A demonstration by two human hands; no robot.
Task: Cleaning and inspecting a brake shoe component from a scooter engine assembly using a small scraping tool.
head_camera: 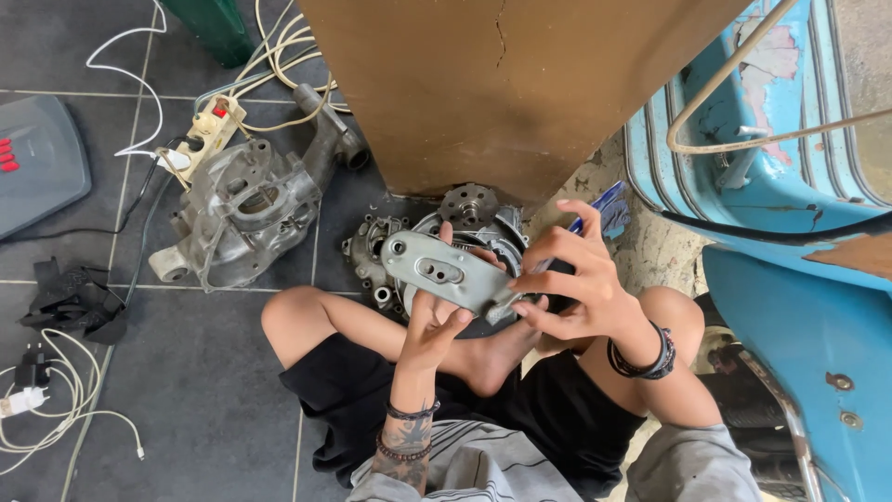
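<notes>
I see my left hand and right hand both gripping the grey metal cover, its long axis running upper-left to lower-right.

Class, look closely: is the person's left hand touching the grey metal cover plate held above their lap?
Touching. The head view shows the left hand under the grey metal cover plate, its fingers wrapped over the plate's far edge.

Single head-mounted view, pointing steeply down from close above the lap and crossed legs. Frame takes in the tiled floor ahead and left, and the blue scooter body at right.
</notes>
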